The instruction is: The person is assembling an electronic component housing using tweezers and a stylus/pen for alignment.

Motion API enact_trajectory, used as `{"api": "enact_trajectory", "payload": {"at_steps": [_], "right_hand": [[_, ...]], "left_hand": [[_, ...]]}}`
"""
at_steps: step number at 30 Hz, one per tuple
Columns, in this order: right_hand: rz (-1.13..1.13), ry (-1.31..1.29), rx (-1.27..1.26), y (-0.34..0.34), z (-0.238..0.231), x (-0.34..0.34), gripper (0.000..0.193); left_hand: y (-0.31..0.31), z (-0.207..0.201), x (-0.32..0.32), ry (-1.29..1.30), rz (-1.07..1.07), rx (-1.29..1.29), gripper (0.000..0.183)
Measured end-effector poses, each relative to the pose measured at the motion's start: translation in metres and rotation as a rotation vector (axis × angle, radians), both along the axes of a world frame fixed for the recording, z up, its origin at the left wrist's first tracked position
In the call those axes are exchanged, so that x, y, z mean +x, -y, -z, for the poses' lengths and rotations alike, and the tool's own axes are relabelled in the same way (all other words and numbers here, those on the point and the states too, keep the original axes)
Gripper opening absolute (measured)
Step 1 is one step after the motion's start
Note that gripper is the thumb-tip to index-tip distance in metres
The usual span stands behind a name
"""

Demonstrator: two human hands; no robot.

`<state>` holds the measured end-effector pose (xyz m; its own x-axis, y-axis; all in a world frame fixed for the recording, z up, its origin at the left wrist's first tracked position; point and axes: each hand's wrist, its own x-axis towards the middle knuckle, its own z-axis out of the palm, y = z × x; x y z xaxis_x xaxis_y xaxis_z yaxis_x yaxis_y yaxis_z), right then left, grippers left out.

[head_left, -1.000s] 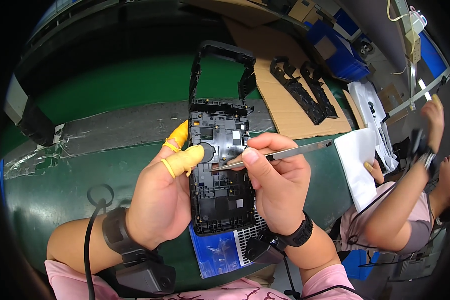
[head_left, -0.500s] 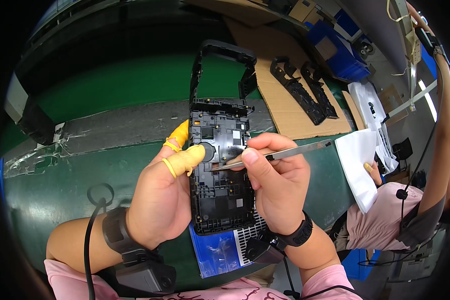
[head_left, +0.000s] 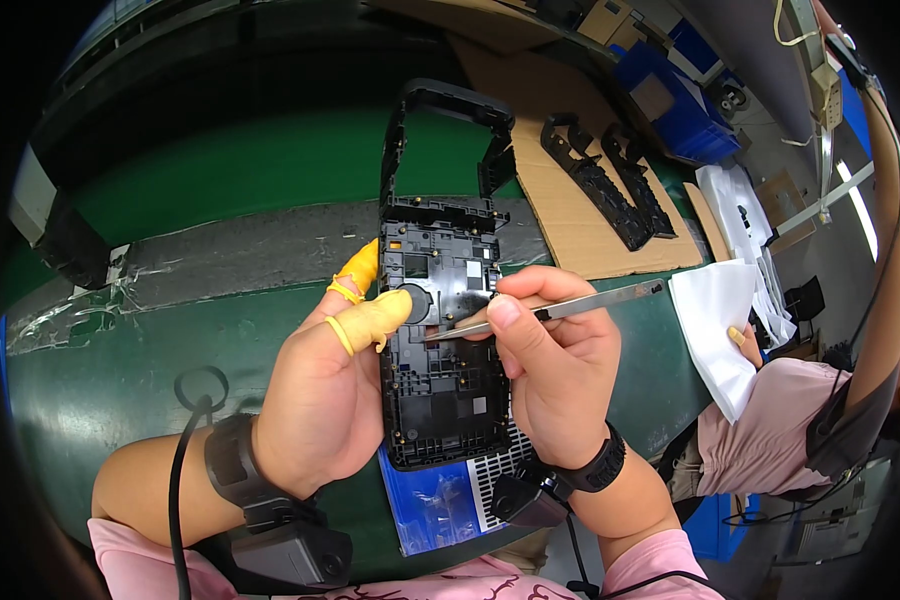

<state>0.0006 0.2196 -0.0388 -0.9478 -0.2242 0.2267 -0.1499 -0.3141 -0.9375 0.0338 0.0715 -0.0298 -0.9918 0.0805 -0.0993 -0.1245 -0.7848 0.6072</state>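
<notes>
A black plastic housing (head_left: pixel 450 400) with an open frame at its far end stands over the table, its ribbed inside facing me. My left hand (head_left: pixel 330 400) grips its left side; yellow finger cots cover the thumb and a finger, and the thumb presses beside a round dark disc on the housing. In my right hand (head_left: pixel 560 360) a pair of metal tweezers (head_left: pixel 595 300) is pinched, their tips pointing left against the housing's middle, near a small rectangular opening. The right fingers also rest along the housing's right edge.
Two black plastic parts (head_left: pixel 600 190) lie on a cardboard sheet (head_left: pixel 560 250) at the far right. A blue bag (head_left: pixel 425 510) is beneath the housing. Blue bins (head_left: pixel 670 100) stand beyond. At right, another person in pink (head_left: pixel 760 420) has a hand by white sheets (head_left: pixel 715 330).
My hands, the housing and the tweezers stay almost where they were. The other person at right has shifted slightly, their raised arm a little changed.
</notes>
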Motion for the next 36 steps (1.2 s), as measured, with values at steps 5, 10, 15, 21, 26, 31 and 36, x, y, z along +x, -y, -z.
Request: {"api": "enact_trajectory", "payload": {"at_steps": [5, 10, 15, 21, 26, 31, 36], "right_hand": [[0.000, 0.005, 0.006, 0.0019, -0.0020, 0.0015, 0.019], [-0.011, 0.004, 0.008, 0.0014, -0.0014, 0.0010, 0.019], [-0.014, 0.022, 0.007, 0.0014, -0.0032, 0.0002, 0.020], [-0.006, 0.012, 0.030, 0.0022, -0.0040, 0.0006, 0.020], [-0.005, 0.019, 0.029, 0.0025, -0.0040, 0.0007, 0.020], [-0.004, 0.027, 0.007, 0.0049, -0.0053, 0.0014, 0.020], [0.001, 0.035, 0.027, 0.0044, -0.0037, 0.0013, 0.020]], "left_hand": [[0.0012, -0.0010, 0.0012, 0.002, 0.002, 0.001, 0.038], [0.0015, -0.0001, 0.0013, 0.001, -0.005, 0.008, 0.040], [0.0018, -0.0002, 0.0007, 0.007, -0.001, 0.013, 0.041], [0.0025, -0.0018, 0.0015, 0.005, 0.003, 0.015, 0.042], [0.0046, 0.0032, 0.0016, -0.005, 0.039, -0.003, 0.045], [0.0045, 0.0018, 0.0023, -0.001, 0.022, -0.005, 0.045], [0.0039, -0.0020, 0.0023, 0.005, 0.004, 0.024, 0.040]]}}
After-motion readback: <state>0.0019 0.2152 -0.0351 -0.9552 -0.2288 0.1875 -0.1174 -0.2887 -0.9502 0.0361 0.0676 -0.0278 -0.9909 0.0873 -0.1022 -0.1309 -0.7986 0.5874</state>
